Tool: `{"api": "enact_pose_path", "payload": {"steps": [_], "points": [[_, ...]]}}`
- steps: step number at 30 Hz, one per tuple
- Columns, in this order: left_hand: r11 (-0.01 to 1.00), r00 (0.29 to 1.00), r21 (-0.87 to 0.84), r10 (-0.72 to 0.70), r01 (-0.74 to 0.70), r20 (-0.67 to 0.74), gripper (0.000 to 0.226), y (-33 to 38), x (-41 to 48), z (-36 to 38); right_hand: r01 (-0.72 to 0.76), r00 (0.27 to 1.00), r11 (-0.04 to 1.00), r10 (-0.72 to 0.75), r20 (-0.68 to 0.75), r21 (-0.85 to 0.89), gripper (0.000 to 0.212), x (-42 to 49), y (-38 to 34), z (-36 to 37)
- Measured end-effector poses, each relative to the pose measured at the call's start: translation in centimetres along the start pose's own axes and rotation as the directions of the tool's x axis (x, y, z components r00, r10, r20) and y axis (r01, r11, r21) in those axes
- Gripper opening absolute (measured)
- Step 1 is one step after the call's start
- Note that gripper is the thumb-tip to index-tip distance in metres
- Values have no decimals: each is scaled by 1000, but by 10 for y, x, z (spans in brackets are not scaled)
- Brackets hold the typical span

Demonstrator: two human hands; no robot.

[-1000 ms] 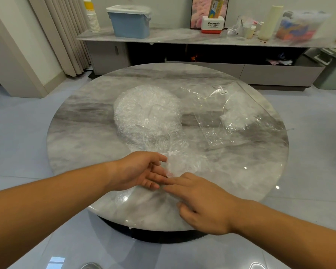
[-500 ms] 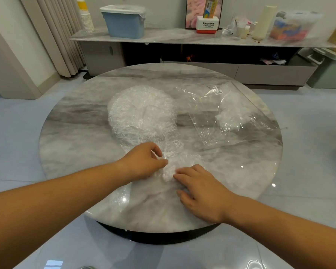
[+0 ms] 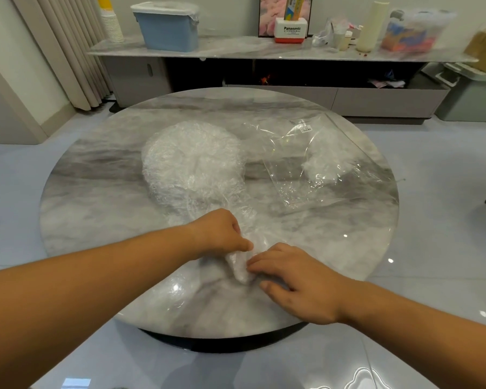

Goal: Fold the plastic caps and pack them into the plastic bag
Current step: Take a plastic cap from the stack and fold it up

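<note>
- table (image 3: 96, 192): top is showing grey & white marble veins; base (image 3: 222, 343) is looking black.
- plastic caps (image 3: 191, 161): pile is looking milky white, semi-transp.
- folded cap (image 3: 239, 265): is showing the same milky white.
- plastic bag (image 3: 292, 189): is looking clear, w/ small white barcode label.
- box (image 3: 169, 32): is showing light blue body w/ white lid.
- carton (image 3: 291, 30): is showing white top, red bottom.
- curtain (image 3: 68, 51): is looking beige.

Plastic bag's (image 3: 292, 189) label (image 3: 307, 130) is illegibly small.
</note>
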State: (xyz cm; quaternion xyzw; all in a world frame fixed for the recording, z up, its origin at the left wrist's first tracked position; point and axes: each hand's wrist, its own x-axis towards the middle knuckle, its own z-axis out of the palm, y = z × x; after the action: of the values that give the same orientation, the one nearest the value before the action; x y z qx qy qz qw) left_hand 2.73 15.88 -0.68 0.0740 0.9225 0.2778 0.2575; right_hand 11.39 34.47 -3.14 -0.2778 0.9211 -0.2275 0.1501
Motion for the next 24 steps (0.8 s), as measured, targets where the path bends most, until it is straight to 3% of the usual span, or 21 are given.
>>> {"api": "enact_pose_path", "payload": {"steps": [4,7,12,14,18,21,24], "points": [[988,999,-157,0,5,34,20,-4,-3,0,-15,997,993,24,-70,118,63,-3,2,-3],[938,999,-347,29,-22,15,27,-6,-6,-4,-20,986,979,52,-156,203,65,-2,-1,-11],[690,997,-724,49,8,58,9,-6,-15,-11,19,972,972,37,-232,235,54,2,-4,-21],[600,996,-800,50,27,71,11,-6,-19,-12,-7,967,940,92,-236,340,47,4,-7,-24],[471,994,-881,74,38,82,28,-6,-24,-16,66,840,699,346,-417,712,29,13,-16,-34],[461,984,-885,118,62,131,32,-8,-27,-17,34,820,441,500,-278,897,27,20,-19,-41],[460,975,-883,136,95,176,34,-10,-31,-14,-33,849,253,517,-107,967,39,21,-20,-41]]}}
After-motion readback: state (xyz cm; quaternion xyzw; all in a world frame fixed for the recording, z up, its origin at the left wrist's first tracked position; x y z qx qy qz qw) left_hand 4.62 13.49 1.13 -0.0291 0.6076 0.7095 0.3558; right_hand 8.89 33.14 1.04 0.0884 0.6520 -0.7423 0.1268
